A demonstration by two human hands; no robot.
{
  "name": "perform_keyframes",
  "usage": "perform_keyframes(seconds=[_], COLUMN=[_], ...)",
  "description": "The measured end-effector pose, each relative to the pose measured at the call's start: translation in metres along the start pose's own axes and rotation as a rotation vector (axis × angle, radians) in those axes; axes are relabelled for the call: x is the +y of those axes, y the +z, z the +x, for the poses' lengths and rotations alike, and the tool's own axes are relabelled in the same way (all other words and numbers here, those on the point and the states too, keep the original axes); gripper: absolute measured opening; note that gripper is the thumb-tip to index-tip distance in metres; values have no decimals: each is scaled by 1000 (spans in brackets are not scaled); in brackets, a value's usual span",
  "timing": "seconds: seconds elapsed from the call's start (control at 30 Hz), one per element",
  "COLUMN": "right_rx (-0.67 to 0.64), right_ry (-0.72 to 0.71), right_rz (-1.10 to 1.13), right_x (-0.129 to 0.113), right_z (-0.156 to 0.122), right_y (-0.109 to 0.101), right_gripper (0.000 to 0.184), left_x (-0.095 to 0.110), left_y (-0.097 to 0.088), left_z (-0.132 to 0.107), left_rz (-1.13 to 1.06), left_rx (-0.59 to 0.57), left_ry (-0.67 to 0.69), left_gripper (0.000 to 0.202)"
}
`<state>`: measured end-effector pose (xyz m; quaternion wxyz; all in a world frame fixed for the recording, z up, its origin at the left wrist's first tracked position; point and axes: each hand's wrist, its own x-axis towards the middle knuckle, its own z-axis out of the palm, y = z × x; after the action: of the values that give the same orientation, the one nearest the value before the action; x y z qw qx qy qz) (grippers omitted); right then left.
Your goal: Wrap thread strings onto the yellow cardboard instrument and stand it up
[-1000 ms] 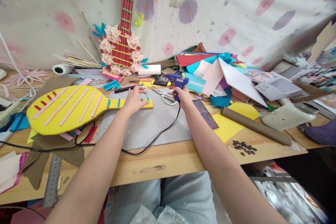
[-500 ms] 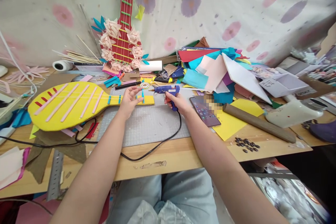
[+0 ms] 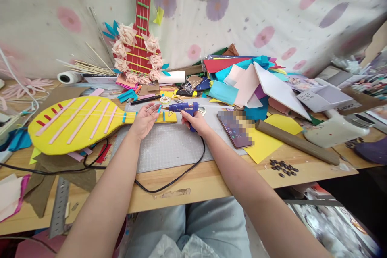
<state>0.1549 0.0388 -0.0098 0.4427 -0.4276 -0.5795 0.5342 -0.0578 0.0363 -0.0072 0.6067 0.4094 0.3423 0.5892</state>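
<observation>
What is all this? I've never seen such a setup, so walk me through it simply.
There is no machine here, just someone's bare hands, seen by a head-worn camera looking forward and down. The left hand pinches a small blue stick; the right hand grips a glue gun, its tip pointing toward the stick. On the wooden table lies a yellow toy guitar, its neck over a gray mat. A phone lies to the right; a red toy guitar stands behind.
</observation>
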Motion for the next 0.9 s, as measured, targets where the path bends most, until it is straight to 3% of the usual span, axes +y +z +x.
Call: perform_keyframes(seconds=[0.9], right_rx=[16], right_ry=[35], right_rz=[-25], right_x=[-1], right_z=[0], right_y=[4], right_gripper=[48], left_x=[3], left_y=[0], left_z=[-2], left_rz=[20], left_rx=[-42], left_ry=[-18], left_gripper=[43])
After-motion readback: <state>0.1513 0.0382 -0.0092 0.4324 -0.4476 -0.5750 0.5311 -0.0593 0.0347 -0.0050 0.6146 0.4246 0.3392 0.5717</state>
